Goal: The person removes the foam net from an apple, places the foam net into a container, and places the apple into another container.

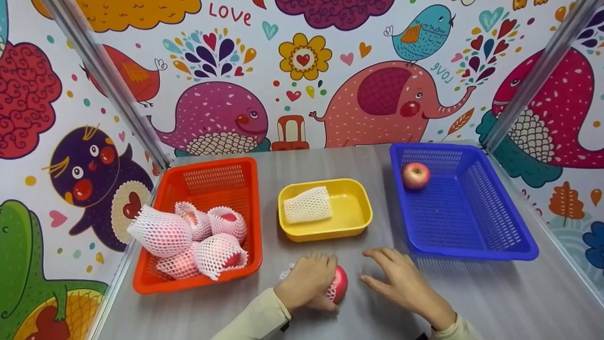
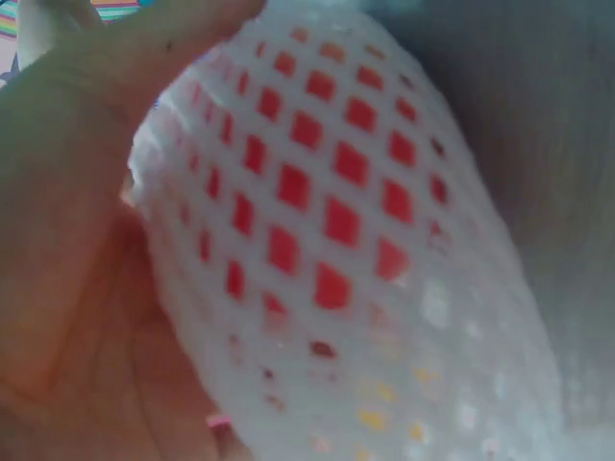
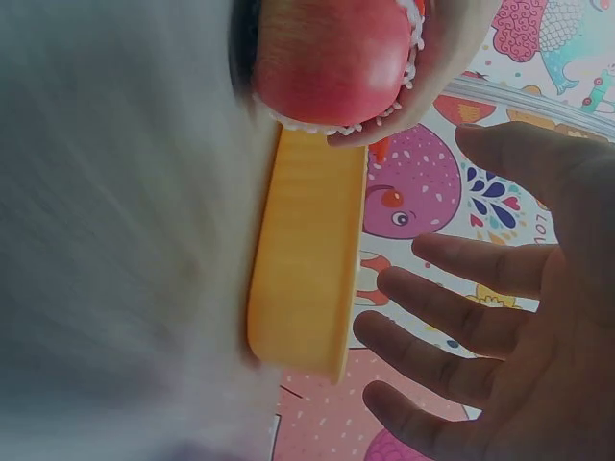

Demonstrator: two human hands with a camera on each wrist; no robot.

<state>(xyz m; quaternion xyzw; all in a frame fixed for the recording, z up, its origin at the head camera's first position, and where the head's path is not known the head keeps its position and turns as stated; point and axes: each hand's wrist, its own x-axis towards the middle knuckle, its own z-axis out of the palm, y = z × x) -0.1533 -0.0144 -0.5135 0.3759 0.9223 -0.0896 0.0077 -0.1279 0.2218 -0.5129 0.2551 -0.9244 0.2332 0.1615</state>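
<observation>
My left hand point(image 1: 306, 281) grips a red apple point(image 1: 339, 283) low over the table, in front of the yellow tray. A white foam net point(image 2: 317, 182) wraps the apple, and its loose end spreads away in the left wrist view. In the right wrist view the bare red end of the apple point(image 3: 332, 62) pokes out of the net. My right hand point(image 1: 401, 283) is just to the right of the apple, fingers spread and holding nothing. The yellow tray point(image 1: 349, 231) carries one flattened empty foam net point(image 1: 309, 205).
At left, a red basket point(image 1: 257, 226) holds several apples in foam nets point(image 1: 165, 233). A blue basket point(image 1: 453, 212) stands at right with one bare apple point(image 1: 415, 175) in its back left corner. Printed wall panels point(image 1: 302, 104) close off the back and sides.
</observation>
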